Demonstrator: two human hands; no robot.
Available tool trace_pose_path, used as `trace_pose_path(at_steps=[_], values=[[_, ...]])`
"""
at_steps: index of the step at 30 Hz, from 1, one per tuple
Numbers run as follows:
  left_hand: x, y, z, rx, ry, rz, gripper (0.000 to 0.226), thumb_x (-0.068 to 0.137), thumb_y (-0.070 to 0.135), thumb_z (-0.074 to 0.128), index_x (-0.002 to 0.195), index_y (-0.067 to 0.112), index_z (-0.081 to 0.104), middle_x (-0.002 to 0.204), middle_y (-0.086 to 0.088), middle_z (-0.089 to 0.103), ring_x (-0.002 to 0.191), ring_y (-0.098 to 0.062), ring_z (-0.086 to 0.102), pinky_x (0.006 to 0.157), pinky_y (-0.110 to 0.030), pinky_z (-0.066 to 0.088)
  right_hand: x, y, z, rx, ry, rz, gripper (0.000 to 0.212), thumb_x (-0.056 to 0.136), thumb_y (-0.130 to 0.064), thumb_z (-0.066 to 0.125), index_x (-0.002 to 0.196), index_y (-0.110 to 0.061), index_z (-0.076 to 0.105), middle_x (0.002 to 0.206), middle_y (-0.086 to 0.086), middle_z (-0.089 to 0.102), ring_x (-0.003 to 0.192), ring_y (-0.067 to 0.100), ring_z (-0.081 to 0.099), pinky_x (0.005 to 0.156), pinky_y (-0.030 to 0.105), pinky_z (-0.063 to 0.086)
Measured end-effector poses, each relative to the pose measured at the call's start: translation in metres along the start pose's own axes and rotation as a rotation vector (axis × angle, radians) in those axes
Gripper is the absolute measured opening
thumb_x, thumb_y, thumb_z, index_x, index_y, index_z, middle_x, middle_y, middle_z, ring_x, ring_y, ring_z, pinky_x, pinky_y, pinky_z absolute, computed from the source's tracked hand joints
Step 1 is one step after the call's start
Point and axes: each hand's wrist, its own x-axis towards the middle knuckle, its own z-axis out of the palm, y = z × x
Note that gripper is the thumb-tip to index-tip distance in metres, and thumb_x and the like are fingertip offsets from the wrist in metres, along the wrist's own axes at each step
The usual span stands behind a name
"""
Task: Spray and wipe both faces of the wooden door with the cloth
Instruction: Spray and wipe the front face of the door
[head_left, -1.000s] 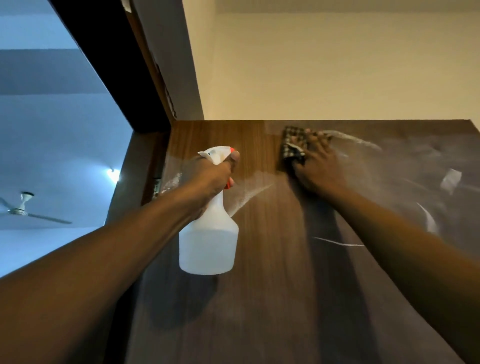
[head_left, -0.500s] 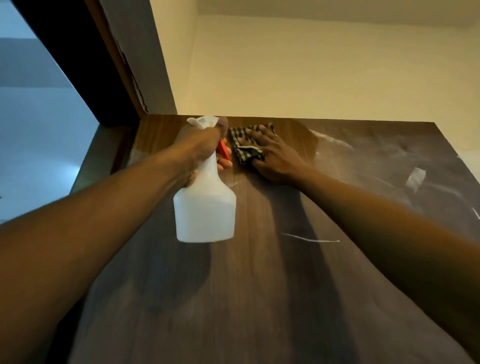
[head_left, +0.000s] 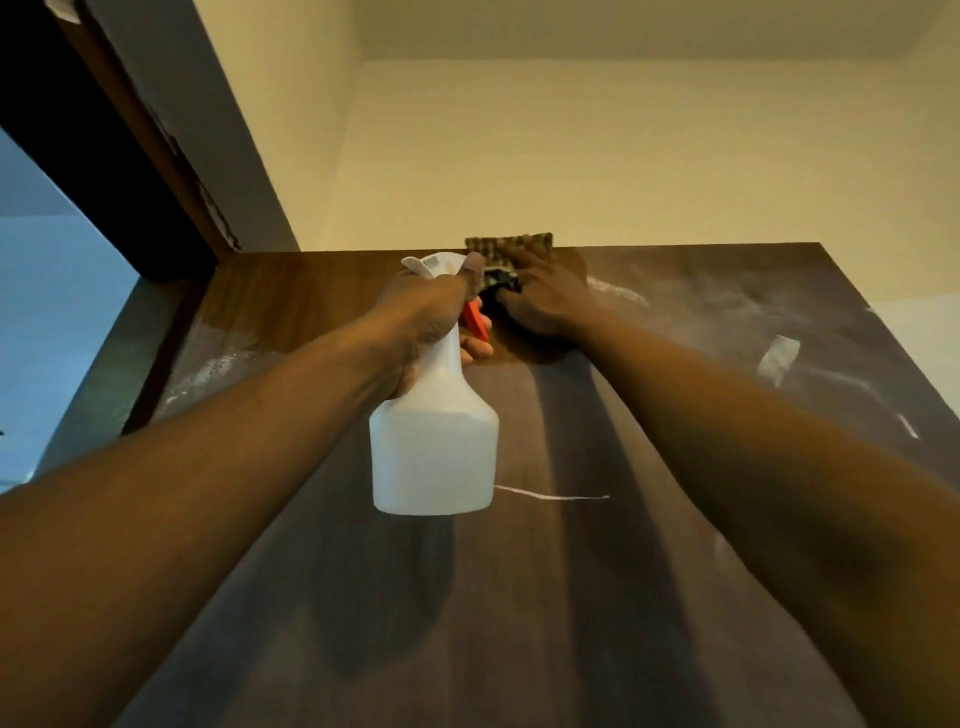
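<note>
Head view: I saw left hand (head_left: 431, 317) wrapped round spray bottle (head_left: 434, 447), kept beside right hand (head_left: 543, 299) pressing cloth (head_left: 511, 243) flat-fingered on door (head_left: 571, 597), probably to wet the next patch.

One wooden door (head_left: 311, 571). One white spray bottle (head_left: 434, 452), with one red trigger (head_left: 474, 319). One checked cloth (head_left: 509, 247). Two grips: the left grip (head_left: 426, 312) and the right grip (head_left: 545, 296). On the door's face there is one thin white line (head_left: 550, 496), one pale rectangular patch (head_left: 777, 353) and one short white dash (head_left: 906, 425). One dark door frame (head_left: 130, 130) is at the upper left.
</note>
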Motion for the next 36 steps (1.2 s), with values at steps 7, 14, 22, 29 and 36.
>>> trace_pose_path(at_steps=[7,14,22,29,36], values=[[0.001,-0.007,0.042,0.038,0.058,0.002,0.047,0.087,0.056,0.048,0.094,0.011,0.060,0.089,-0.012,0.070,0.056,-0.021,0.064,0.059,-0.029,0.054,-0.056,0.117,-0.002,-0.049,0.084,0.027,0.065,0.099,-0.048,0.035,0.157,-0.021,0.025,0.166,0.003,0.013,0.153,0.024,0.005,0.125,0.041,0.004],[-0.004,-0.004,0.120,0.025,0.019,0.024,0.043,0.089,0.051,0.047,0.096,0.011,0.061,0.087,-0.014,0.069,0.061,-0.023,0.064,0.061,-0.031,0.053,-0.017,0.150,-0.023,-0.099,0.064,0.071,0.060,0.102,-0.045,0.029,0.157,-0.023,0.024,0.164,0.007,0.019,0.152,0.030,0.010,0.124,0.045,0.004],[0.014,0.019,0.143,0.074,0.102,0.035,0.049,0.088,0.054,0.048,0.098,0.008,0.062,0.094,-0.017,0.070,0.063,-0.025,0.064,0.058,-0.030,0.053,-0.035,0.146,-0.010,-0.037,-0.013,-0.317,0.058,0.104,-0.049,0.035,0.157,-0.034,0.018,0.166,-0.007,0.011,0.153,0.017,-0.001,0.123,0.039,0.003],[-0.003,0.016,0.190,0.016,0.002,-0.010,0.049,0.087,0.054,0.050,0.096,0.007,0.062,0.089,-0.015,0.071,0.057,-0.021,0.064,0.050,-0.027,0.052,-0.042,0.226,-0.020,-0.047,0.028,0.157,0.066,0.099,-0.051,0.030,0.158,-0.021,0.022,0.165,0.003,0.016,0.153,0.027,0.004,0.124,0.049,0.004],[-0.006,0.037,0.156,0.033,0.051,0.047,0.049,0.089,0.053,0.048,0.097,0.007,0.062,0.088,-0.015,0.071,0.059,-0.023,0.064,0.056,-0.029,0.052,-0.027,0.183,-0.047,-0.063,-0.032,-0.160,0.059,0.105,-0.044,0.034,0.159,-0.033,0.015,0.167,-0.001,0.004,0.153,0.021,-0.006,0.120,0.035,-0.010]])
